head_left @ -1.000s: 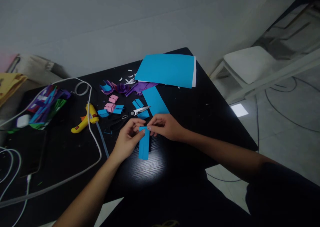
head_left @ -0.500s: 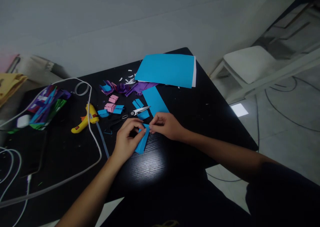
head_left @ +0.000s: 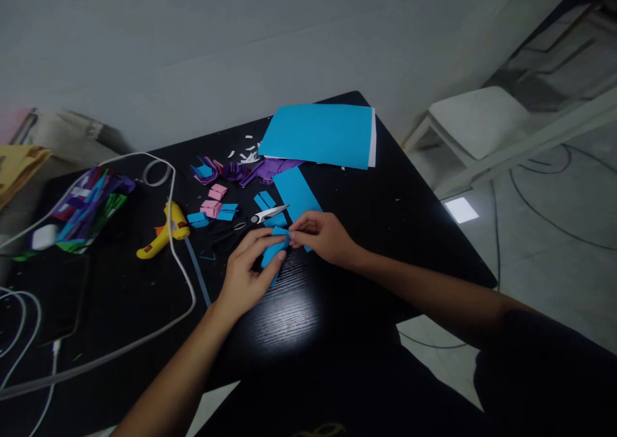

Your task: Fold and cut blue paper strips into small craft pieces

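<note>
Between my two hands is a small folded strip of blue paper (head_left: pixel 272 254), a little above the black tabletop or resting on it. My left hand (head_left: pixel 247 271) grips its left side, thumb in front and fingers behind. The fingertips of my right hand (head_left: pixel 322 236) pinch its upper right corner. Just beyond them lie scissors (head_left: pixel 270 214) with dark handles, blades pointing right. A longer blue paper strip (head_left: pixel 297 191) runs behind my right hand. Folded blue pieces (head_left: pixel 227 212) and pink pieces (head_left: pixel 211 207) sit to the left of the scissors.
A large blue sheet (head_left: pixel 318 135) covers white paper at the back of the black table (head_left: pixel 376 250). Purple folded papers (head_left: pixel 270 169) and white scraps lie nearby. A yellow glue gun (head_left: pixel 178 222) is at left, crossed by a white cable (head_left: pixel 186 276). A white stool (head_left: pixel 482 122) stands right.
The blue strip has been turned and its upper end now shows broader. My left fingers have stretched further over it, while my right hand stays pinched at its corner.
</note>
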### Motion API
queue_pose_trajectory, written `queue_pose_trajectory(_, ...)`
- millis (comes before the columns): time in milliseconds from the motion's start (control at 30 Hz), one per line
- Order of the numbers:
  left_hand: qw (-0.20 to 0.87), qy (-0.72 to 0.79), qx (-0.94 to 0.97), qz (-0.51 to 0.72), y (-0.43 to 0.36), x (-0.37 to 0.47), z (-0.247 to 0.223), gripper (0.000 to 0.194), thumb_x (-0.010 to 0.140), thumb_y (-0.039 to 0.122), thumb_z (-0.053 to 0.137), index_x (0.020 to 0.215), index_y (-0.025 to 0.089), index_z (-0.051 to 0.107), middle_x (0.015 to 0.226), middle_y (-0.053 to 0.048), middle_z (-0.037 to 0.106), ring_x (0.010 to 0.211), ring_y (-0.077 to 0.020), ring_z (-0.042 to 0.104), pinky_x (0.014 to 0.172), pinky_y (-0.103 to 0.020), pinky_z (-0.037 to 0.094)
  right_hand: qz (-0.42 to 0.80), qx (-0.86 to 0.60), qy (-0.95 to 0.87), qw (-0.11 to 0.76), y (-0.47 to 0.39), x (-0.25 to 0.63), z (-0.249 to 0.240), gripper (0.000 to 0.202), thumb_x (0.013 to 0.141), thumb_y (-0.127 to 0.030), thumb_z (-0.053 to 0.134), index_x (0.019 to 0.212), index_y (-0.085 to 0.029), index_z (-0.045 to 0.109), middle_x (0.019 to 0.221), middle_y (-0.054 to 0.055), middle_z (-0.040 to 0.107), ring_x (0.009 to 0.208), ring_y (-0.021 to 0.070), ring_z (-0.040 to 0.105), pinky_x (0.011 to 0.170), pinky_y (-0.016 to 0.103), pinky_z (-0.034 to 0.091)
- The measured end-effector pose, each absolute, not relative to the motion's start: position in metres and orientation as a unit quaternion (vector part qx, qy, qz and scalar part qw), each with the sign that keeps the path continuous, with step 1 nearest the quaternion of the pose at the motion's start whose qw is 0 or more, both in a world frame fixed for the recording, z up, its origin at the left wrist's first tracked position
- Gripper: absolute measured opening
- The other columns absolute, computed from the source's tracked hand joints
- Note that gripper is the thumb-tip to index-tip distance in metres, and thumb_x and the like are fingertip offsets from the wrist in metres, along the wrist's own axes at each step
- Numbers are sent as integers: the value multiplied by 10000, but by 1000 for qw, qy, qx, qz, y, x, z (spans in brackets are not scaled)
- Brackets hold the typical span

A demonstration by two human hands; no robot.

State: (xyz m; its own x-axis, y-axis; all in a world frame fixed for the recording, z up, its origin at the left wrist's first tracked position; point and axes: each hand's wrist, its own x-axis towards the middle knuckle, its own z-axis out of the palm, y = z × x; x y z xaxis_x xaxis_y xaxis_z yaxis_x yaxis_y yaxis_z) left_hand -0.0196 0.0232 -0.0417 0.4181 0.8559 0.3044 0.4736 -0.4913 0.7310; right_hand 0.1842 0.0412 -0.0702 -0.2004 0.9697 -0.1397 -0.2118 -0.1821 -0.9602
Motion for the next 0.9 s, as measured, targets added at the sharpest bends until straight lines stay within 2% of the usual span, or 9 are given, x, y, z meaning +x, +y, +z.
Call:
queue_pose_trajectory(500,295,423,775,366,21,-19,-44,258,944,244,680,1187,252,767,1259,-87,726,1166,-240,700,1034,-434,563,595,-469,-473,450,40,186,-68,132,753,-193,765,808,-183,645,704,-1,726,677,167,739,697,312,601)
queue_pose_trajectory(900,339,401,772,358,23,-18,-42,304,971,225,640,1243,300,754,1323,-86,684,1222,-241,668,1060,-447,546,619,-461,-452,447,41,185,-66,115,762,-192,758,813,-173,657,699,-2,731,664,150,735,704,302,615)
